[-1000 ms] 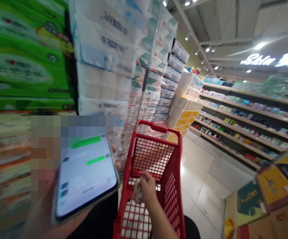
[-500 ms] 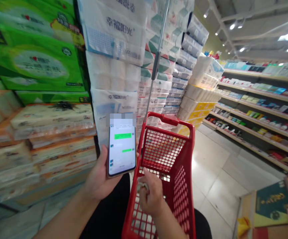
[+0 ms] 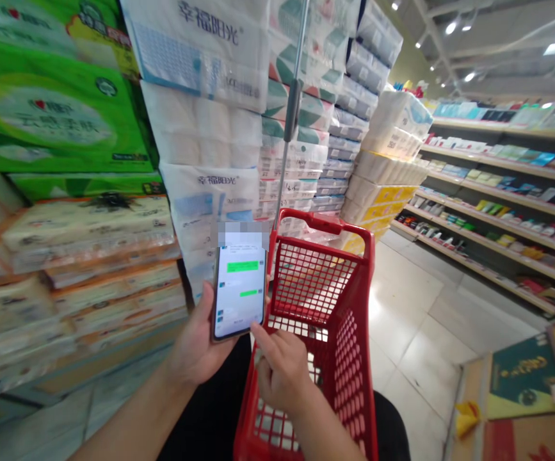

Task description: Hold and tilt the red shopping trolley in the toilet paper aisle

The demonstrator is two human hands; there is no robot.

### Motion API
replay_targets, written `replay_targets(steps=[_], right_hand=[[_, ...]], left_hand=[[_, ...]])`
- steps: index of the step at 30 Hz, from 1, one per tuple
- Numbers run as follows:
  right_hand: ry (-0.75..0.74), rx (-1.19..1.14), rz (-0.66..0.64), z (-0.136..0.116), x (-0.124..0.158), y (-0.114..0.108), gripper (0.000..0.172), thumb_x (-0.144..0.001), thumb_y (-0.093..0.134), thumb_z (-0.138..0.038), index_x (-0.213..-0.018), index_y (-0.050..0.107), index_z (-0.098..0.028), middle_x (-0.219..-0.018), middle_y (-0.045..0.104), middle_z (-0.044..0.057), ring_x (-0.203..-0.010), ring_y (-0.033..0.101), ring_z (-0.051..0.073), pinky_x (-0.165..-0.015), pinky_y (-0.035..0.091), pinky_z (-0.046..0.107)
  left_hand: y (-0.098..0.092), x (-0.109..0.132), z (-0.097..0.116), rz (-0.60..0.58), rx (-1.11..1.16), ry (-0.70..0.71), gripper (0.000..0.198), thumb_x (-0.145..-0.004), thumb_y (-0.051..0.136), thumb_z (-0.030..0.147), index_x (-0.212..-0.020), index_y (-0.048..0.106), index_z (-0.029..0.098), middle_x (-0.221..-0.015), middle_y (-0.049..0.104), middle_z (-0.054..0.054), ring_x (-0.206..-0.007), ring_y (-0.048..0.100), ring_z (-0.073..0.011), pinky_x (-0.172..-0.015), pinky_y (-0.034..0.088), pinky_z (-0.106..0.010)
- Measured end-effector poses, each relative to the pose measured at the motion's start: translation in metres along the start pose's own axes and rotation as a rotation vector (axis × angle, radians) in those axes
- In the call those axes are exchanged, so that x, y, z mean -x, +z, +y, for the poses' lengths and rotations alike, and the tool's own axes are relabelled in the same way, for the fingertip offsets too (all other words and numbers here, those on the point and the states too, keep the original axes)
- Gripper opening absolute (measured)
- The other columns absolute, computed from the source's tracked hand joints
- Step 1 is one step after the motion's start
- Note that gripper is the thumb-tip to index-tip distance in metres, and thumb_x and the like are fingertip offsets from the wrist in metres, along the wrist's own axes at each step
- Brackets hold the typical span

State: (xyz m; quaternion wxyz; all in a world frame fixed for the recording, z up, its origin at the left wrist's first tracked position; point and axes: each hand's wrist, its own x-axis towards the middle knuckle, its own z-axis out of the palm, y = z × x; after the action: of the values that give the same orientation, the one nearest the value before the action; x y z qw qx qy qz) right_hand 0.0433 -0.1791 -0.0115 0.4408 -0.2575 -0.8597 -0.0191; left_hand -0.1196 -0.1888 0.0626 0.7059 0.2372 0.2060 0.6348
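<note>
My left hand (image 3: pixel 200 349) is closed around a smartphone (image 3: pixel 239 294), its thumb along the left edge. The lit screen shows a chat page with green message bubbles, and its top is blurred out. My right hand (image 3: pixel 284 371) is just below the phone's lower right corner. Its index finger points at the screen's bottom edge; whether it touches cannot be made out. The other fingers are curled in around something pale, mostly hidden now. Under my right hand is a red plastic shopping basket cart (image 3: pixel 322 282) with grid walls and a raised handle.
Stacked toilet paper packs (image 3: pixel 205 128) rise ahead, beside a thin metal pole (image 3: pixel 284 166). Green tissue packs (image 3: pixel 61 118) and orange-white ones (image 3: pixel 89 237) stand on the left. Shelves of small goods (image 3: pixel 502 186) run along the right above a tiled floor (image 3: pixel 411 320). Cartons (image 3: pixel 527 384) are lower right.
My right hand has moved up and left, bringing its index fingertip to the phone's lower corner. The phone has shifted slightly right in view. The pale thing in my right hand shows less.
</note>
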Motion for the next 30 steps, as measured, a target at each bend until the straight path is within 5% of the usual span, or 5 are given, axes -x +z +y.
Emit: replay_targets(steps=[12,30], right_hand=[[-0.016,-0.053,0.04,0.0018,0.002,0.0026,0.066,-0.08,0.04,-0.011,-0.145,0.031,-0.018,-0.07,0.056,0.002,-0.062,0.049,0.018,-0.054,0.04,0.03],[-0.021,-0.06,0.044,0.0019,0.004,0.0048,0.064,-0.08,0.041,-0.011,-0.144,0.033,-0.018,-0.069,0.056,0.002,-0.061,0.05,0.018,-0.054,0.041,0.03]], left_hand=[[-0.0014,0.0004,0.0032,-0.02,0.009,-0.033,0.057,-0.089,0.043,0.058,-0.132,0.055,0.022,-0.123,0.065,-0.008,-0.117,0.058,-0.0325,-0.098,0.049,-0.045],[-0.0045,-0.0001,0.0034,-0.032,0.025,-0.062,0.054,-0.091,0.041,0.055,-0.129,0.057,0.021,-0.124,0.064,-0.01,-0.114,0.06,-0.0281,-0.101,0.047,-0.043]])
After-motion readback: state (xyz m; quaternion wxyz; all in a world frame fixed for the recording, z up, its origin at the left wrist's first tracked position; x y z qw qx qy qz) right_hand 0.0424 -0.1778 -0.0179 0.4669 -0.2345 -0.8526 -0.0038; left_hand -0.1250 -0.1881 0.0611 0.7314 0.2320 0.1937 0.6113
